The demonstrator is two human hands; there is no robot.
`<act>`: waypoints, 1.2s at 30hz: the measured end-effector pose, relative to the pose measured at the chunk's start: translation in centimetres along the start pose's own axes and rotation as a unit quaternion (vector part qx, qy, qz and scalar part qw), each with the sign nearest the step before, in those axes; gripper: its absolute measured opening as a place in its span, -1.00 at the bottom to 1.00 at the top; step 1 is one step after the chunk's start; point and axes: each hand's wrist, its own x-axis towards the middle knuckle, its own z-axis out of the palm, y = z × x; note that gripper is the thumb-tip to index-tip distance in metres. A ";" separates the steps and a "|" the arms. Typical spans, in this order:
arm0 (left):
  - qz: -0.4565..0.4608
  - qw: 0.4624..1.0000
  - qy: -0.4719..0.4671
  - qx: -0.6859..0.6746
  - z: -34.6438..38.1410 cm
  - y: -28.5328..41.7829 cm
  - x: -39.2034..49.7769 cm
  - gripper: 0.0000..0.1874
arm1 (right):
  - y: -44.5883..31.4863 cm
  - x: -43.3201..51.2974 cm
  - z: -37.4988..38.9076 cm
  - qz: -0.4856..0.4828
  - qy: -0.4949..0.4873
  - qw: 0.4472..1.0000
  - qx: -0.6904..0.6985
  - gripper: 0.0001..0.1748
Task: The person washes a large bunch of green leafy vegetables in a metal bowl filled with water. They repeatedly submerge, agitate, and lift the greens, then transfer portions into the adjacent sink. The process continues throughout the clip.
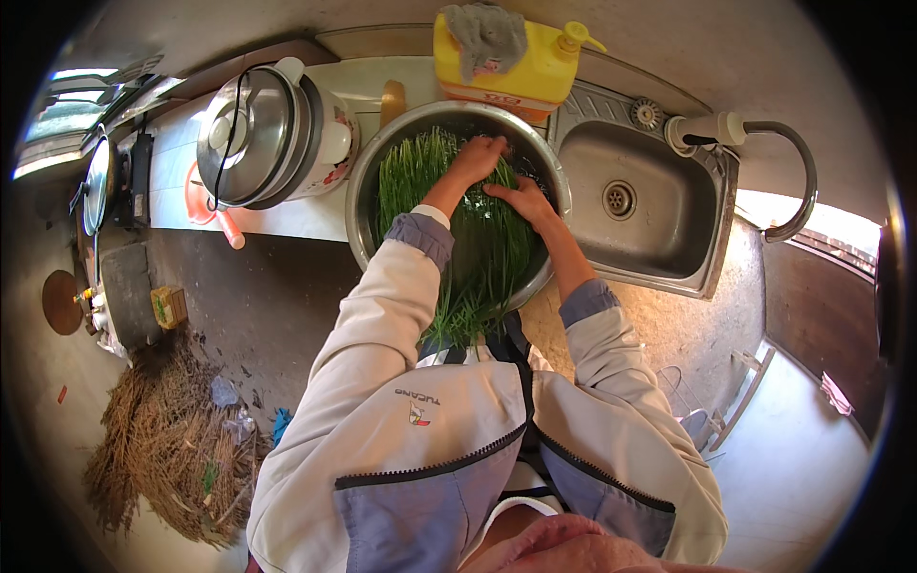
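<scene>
A large stainless steel basin sits on the counter in front of me, its near rim by my waist. Long thin green leaves, like garlic chives, fill much of it, and their tips hang over the near rim. Water glints among them. My left hand is at the far side of the basin, fingers bent down by the ends of the leaves; whether it grips any is unclear. My right hand lies over the right side of the bunch, thumb across the leaves and its other fingers partly hidden.
Right of the basin is a steel sink with a curved faucet. Behind stands a yellow pump jug with a grey cloth on it. An electric pot and a pink ladle are left. Dry brushwood lies on the floor.
</scene>
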 end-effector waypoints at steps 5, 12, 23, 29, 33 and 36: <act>-0.041 0.986 -0.021 0.158 0.5 0.3 0.3 -0.51 | -0.1 0.2 0.0 -0.021 0.002 0.999 0.039 -0.48; -0.095 0.905 0.041 -0.414 0.4 -2.7 -1.3 -0.62 | 1.5 3.4 0.5 -0.035 0.032 0.997 0.056 -0.59; -0.129 0.924 -0.026 -0.359 -1.6 -1.4 -4.7 -0.59 | 1.1 0.9 -0.4 -0.058 0.035 0.997 0.041 -0.52; -0.101 0.932 -0.014 -0.348 0.2 -2.3 -5.8 -0.57 | 2.8 1.6 1.1 -0.136 0.218 0.951 -0.174 -0.53; -0.137 0.981 0.082 -0.107 -0.6 -2.1 -6.2 -0.54 | 2.8 1.5 1.5 -0.131 0.210 0.961 -0.121 -0.48; -0.086 0.989 0.082 -0.089 0.1 -4.2 -5.6 -0.54 | 4.4 2.4 0.9 -0.131 0.218 0.952 -0.169 -0.45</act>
